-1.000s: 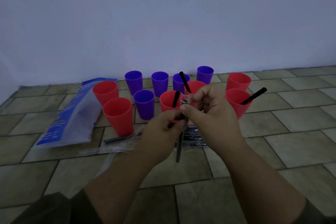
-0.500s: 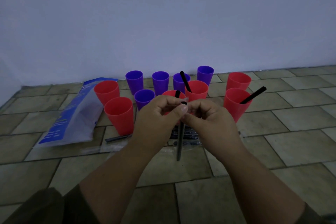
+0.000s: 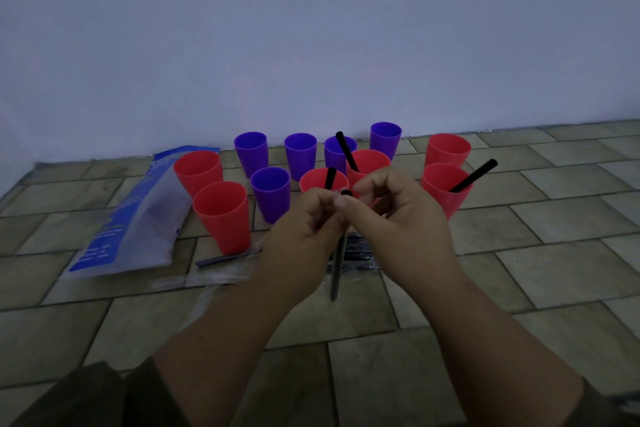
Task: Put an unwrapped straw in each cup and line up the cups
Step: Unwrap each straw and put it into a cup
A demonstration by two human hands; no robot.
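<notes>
Six red cups (image 3: 221, 218), five purple cups (image 3: 270, 194); three straws (image 3: 472, 177) inside. Left hand (image 3: 298, 243), right hand (image 3: 398, 225) pinch fourth straw (image 3: 335, 270).

1. The scene is dim throughout, with a cold blue-violet cast. No lamp or window shows, and the light falls evenly.
2. The wall (image 3: 311, 28) reads as flat grey-blue, without texture.
3. Shadows are soft and faint, with only a weak dark rim on the floor (image 3: 554, 236) under the cups (image 3: 221, 218).
4. There is no glare. A pale sheen lies on the bag (image 3: 138, 211) at 9 o'clock.
5. Detail is soft and grainy. The left hand (image 3: 298, 246) and right hand (image 3: 398, 229) smear at the fingertips, and the straw (image 3: 336, 270) looks grey and blurred.
6. Tile lines bow near the edges, and the sleeves (image 3: 86, 395) at 7 and 5 o'clock are almost black.
</notes>
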